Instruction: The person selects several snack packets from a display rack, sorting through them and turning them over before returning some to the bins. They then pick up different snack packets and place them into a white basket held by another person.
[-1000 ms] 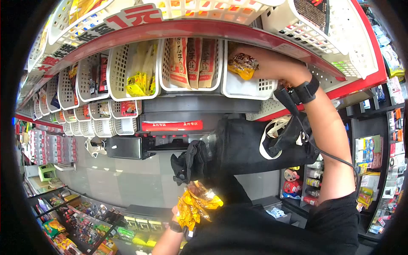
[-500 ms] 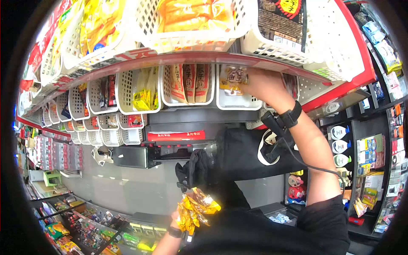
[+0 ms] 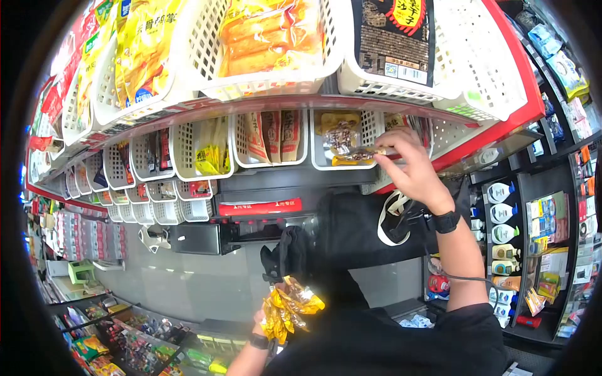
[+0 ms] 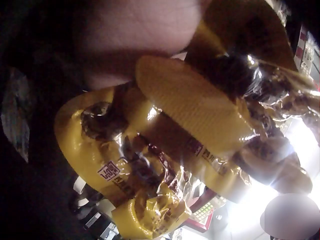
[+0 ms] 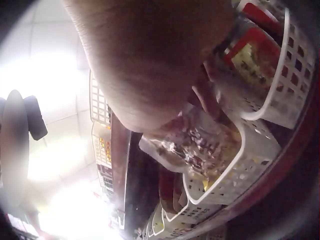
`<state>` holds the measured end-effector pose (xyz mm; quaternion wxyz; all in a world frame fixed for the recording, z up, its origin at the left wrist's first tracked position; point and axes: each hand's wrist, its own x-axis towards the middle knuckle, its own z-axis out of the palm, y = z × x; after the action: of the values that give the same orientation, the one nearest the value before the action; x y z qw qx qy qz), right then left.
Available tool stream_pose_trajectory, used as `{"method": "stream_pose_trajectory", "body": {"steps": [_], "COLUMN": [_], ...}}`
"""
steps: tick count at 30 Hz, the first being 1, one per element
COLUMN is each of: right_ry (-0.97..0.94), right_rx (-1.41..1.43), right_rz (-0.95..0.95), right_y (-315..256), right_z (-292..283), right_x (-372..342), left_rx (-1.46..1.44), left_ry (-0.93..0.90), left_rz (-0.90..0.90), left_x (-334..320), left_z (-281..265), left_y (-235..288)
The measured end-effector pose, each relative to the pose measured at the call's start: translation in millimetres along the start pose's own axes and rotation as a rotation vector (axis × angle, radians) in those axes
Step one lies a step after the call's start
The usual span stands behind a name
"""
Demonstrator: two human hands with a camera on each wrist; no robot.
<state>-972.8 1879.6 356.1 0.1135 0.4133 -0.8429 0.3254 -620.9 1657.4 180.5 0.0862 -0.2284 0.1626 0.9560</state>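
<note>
My left hand (image 3: 258, 323) grips a bunch of shiny yellow snack packets (image 3: 290, 310) low in front of the body. Close up in the left wrist view, the yellow packets (image 4: 200, 120) have clear windows showing dark brown food, and part of the hand (image 4: 145, 30) is above them. At the shelf, my right hand (image 3: 414, 169) pinches the edge of a similar yellow packet (image 3: 354, 160) with thumb and fingers, at the front of a white basket (image 3: 318, 147). Another yellow packet (image 3: 338, 125) lies behind it in that basket. In the right wrist view a clear-windowed packet (image 5: 200, 140) shows beneath the hand.
Seed bags (image 3: 273, 135) fill the basket to the left, and a further basket (image 5: 285, 90) with red packets adjoins on the right. The upper shelf's red edge (image 3: 301, 103) overhangs these baskets. A black bag (image 3: 351, 232) with white handles hangs below.
My right hand has drawn back from deep in the basket to its front, pinching a packet. The head view has shifted, showing more of the upper shelf. The left hand keeps its bunch.
</note>
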Motion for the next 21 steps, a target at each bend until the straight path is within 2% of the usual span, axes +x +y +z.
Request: {"method": "stream_pose_trajectory", "body": {"steps": [4,7,10,13,14,17,20,21], "right_ry": [-0.074,-0.076,-0.248,-0.676,-0.754,-0.771,-0.601,-0.631], "right_rx": [-0.028,-0.131,-0.146,-0.158,-0.133,-0.070,0.076,0.091], "right_rz": [-0.072,-0.152,-0.036,0.298,0.291,0.340,0.288,0.297], "right_y": [-3.3,0.9,8.3,-18.7,-7.0,10.5,9.0,8.8], "right_z": [2.5,11.6,18.1,11.0,20.4,34.5,29.4,25.9], "right_x": [6.5,21.9,42.7,86.8,93.3,103.6,101.9,101.4], "left_rx": [-0.026,-0.008,0.000,-0.018,-0.026,0.012,-0.004,-0.006], "left_ry": [0.104,0.023,-0.065,-0.047,-0.030,-0.215,-0.167,-0.185], "left_rz": [-0.043,-0.026,-0.032,-0.047,-0.049,0.022,0.012,0.013], "left_x": [-0.2,2.8,4.4,2.1,1.7,6.4,3.5,3.3], "left_z": [-10.9,-5.8,-3.1,0.0,2.0,2.5,-1.8,-3.7], "left_y": [-3.0,-2.8,-1.9,-3.0,-3.4,-3.7,-3.8,-3.8]}}
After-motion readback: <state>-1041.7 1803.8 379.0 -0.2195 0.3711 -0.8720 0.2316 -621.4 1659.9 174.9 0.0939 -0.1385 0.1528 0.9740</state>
